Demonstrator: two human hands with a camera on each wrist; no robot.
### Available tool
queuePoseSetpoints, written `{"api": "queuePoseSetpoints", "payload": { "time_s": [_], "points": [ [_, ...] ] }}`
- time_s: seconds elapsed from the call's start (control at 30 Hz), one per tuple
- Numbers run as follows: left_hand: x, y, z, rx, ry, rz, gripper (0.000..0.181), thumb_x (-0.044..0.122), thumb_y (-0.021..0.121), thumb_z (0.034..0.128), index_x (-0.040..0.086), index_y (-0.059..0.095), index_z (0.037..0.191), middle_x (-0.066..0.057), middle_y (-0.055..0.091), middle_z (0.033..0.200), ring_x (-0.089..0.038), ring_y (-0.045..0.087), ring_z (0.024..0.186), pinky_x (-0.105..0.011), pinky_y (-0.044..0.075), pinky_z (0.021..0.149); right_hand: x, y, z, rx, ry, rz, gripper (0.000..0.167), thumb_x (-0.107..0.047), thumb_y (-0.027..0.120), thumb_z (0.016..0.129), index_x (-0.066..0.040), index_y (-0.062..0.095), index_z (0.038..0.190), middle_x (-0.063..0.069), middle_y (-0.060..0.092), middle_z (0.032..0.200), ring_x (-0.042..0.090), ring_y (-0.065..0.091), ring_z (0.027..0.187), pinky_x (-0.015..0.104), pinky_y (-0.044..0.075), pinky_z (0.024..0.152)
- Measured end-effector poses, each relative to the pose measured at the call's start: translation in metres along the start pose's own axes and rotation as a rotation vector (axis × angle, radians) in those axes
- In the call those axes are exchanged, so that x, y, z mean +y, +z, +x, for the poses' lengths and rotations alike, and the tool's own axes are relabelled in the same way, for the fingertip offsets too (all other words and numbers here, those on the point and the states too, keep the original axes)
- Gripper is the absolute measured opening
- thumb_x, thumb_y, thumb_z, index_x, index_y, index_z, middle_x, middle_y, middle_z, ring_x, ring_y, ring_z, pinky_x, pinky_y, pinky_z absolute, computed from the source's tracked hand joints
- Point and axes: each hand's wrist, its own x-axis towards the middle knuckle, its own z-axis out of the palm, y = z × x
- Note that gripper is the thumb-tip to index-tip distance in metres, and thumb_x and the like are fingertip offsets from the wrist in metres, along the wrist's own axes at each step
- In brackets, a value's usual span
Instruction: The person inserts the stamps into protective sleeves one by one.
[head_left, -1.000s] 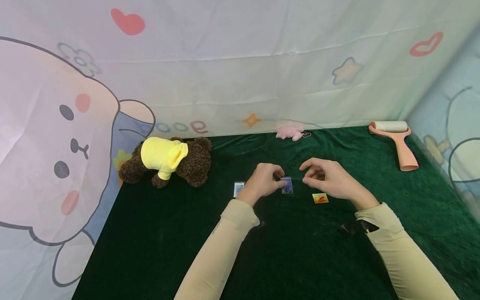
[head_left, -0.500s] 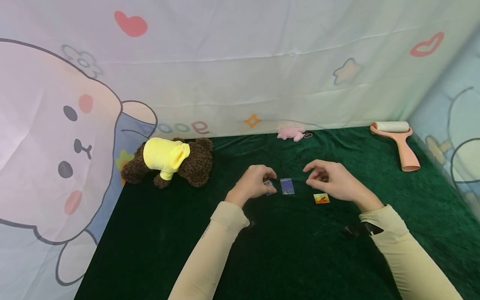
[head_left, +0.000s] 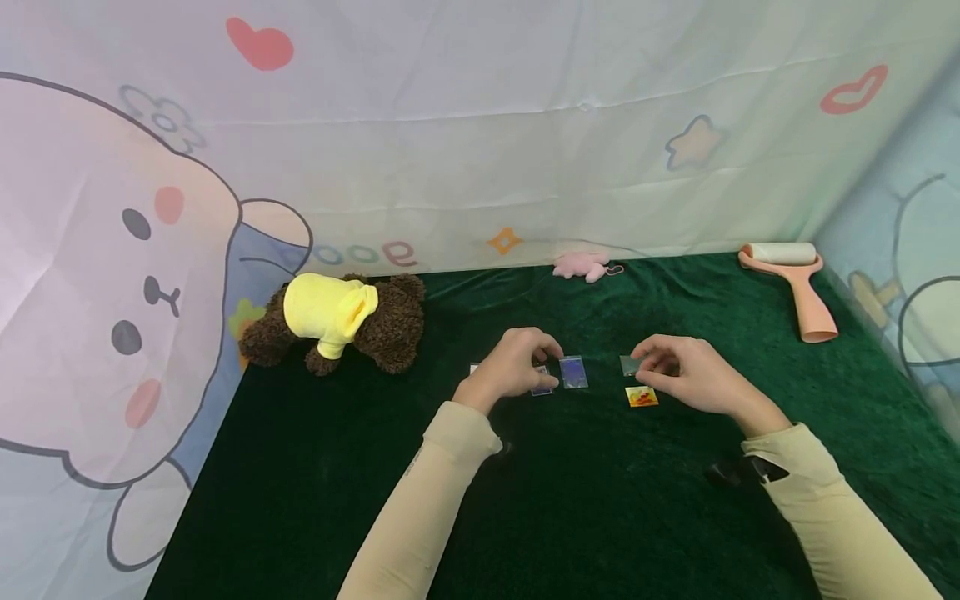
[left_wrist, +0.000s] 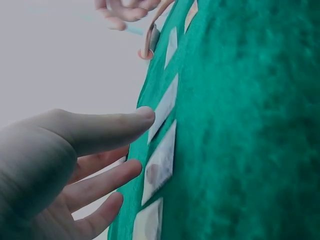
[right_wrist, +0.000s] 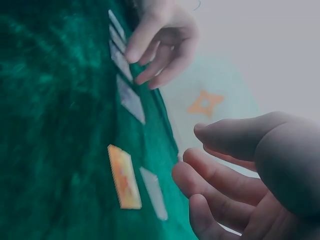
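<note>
My left hand (head_left: 513, 364) hovers with spread fingers over a small dark-bordered card (head_left: 542, 382), partly hidden beneath its fingertips. The left wrist view shows this hand's thumb and fingers apart, holding nothing. Just right of it a purple-blue card (head_left: 573, 372) lies flat. A pale card (head_left: 474, 367) peeks out behind the left hand's back. My right hand (head_left: 690, 375), its fingers loosely bent, hangs above a translucent greyish piece (head_left: 628, 365) and an orange-yellow card (head_left: 642, 397). In the right wrist view both pieces (right_wrist: 125, 177) lie on the cloth, apart from the fingers.
Dark green cloth (head_left: 360, 483) covers the table. A brown plush toy in a yellow top (head_left: 330, 312) lies at the left. Against the printed backdrop (head_left: 450, 167) rests a pink plush toy (head_left: 581, 266). A peach-handled lint roller (head_left: 806, 292) lies at the back right.
My left hand has drawn left from the purple-blue card to the dark-bordered card. My right hand has shifted right, and the translucent piece now shows beside its fingers.
</note>
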Motion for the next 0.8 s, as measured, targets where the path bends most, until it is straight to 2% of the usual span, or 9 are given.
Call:
{"api": "queuePoseSetpoints", "payload": {
  "time_s": [0.17,0.33,0.53,0.67,0.8],
  "points": [
    [0.007,0.002,0.007,-0.002,0.038,-0.004,0.036,0.016,0.088,0.0878,0.010,0.075,0.120,-0.003,0.069,0.124,-0.022,0.066,0.115,-0.032,0.056,0.098,0.010,0.006,-0.007,-0.014,0.044,-0.012,0.021,-0.009,0.075,0.097,-0.006,0.071,0.117,0.004,0.072,0.102,0.014,0.066,0.084,0.029,0.055,0.071],
    [0.017,0.009,0.019,-0.021,0.068,-0.053,0.035,0.016,0.087,0.0894,0.009,0.074,0.121,-0.002,0.070,0.122,-0.019,0.067,0.114,-0.029,0.054,0.100,0.016,0.010,-0.014,-0.040,0.054,-0.012,0.024,-0.012,0.079,0.094,-0.007,0.073,0.117,0.008,0.072,0.112,0.011,0.066,0.085,0.028,0.054,0.072],
    [0.032,0.028,0.037,-0.050,0.092,-0.057,0.029,0.019,0.084,0.0921,0.011,0.074,0.118,0.001,0.071,0.118,-0.017,0.066,0.112,-0.024,0.053,0.096,0.022,0.014,-0.020,-0.058,0.074,0.006,0.027,-0.014,0.081,0.093,-0.008,0.073,0.118,0.008,0.072,0.113,0.011,0.065,0.083,0.027,0.053,0.069],
    [0.041,0.043,0.048,-0.018,0.104,-0.050,0.021,0.019,0.080,0.0957,0.012,0.074,0.114,0.001,0.071,0.112,-0.014,0.063,0.105,-0.022,0.051,0.093,0.026,0.018,-0.020,-0.038,0.064,-0.009,0.027,-0.013,0.082,0.091,-0.008,0.073,0.116,0.007,0.071,0.109,0.010,0.064,0.081,0.027,0.052,0.068],
    [0.049,0.052,0.056,0.014,0.091,-0.045,0.018,0.019,0.076,0.0991,0.012,0.073,0.115,0.001,0.072,0.111,-0.012,0.063,0.100,-0.021,0.051,0.092,0.027,0.018,-0.019,-0.026,0.055,-0.028,0.028,-0.013,0.083,0.090,-0.007,0.074,0.116,0.006,0.069,0.104,0.010,0.061,0.077,0.027,0.050,0.066]
  ]
}}
